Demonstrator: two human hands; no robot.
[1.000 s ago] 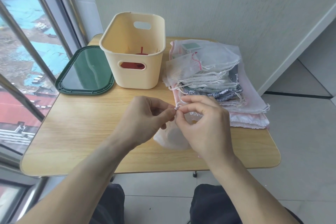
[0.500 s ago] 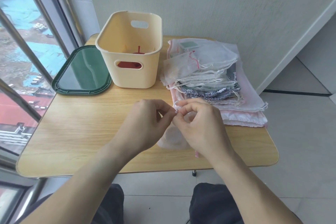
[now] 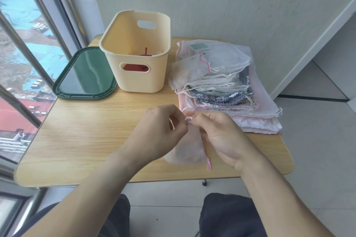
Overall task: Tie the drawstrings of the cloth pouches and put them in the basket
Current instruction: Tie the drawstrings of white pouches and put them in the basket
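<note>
Near the front edge of the wooden table (image 3: 81,140), seen from the head camera, the left hand (image 3: 159,132) and right hand (image 3: 221,136) each pinch a thin white drawstring (image 3: 187,119) at the mouth of one sheer pink pouch (image 3: 189,150) lying between them. It looks featherlight, limp and slippery, so I'd judge the cords the only sure hold. One cream basket (image 3: 138,54) stands behind with something red inside; one green lid (image 3: 84,77) lies beside it. One stack of untied pouches (image 3: 221,86) waits at the right, too layered to count.
</note>
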